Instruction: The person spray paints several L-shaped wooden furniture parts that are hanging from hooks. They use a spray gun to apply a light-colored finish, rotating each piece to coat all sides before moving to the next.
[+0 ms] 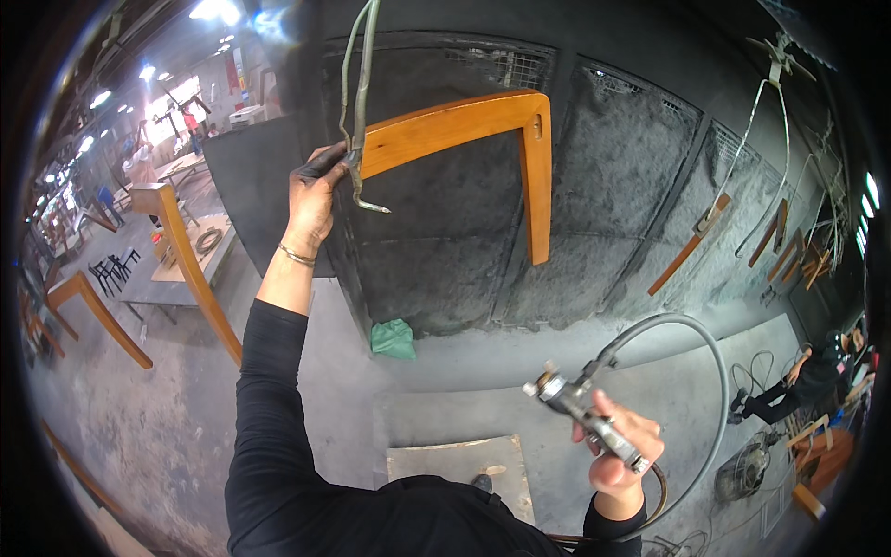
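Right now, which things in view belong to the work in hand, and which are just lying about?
In use:
- wooden piece, held by the left hand
- hanging metal hook at that hand
- spray gun in the right hand
- grey hose

Lying about:
- crumpled green bag
- floor board

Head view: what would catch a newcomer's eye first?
The glossy orange-brown wooden piece, bent like an L, at upper middle against dark panels, its left end at the left hand beside a metal hook. Next, at lower right, the spray gun in the right hand, with a grey hose looping beside it.
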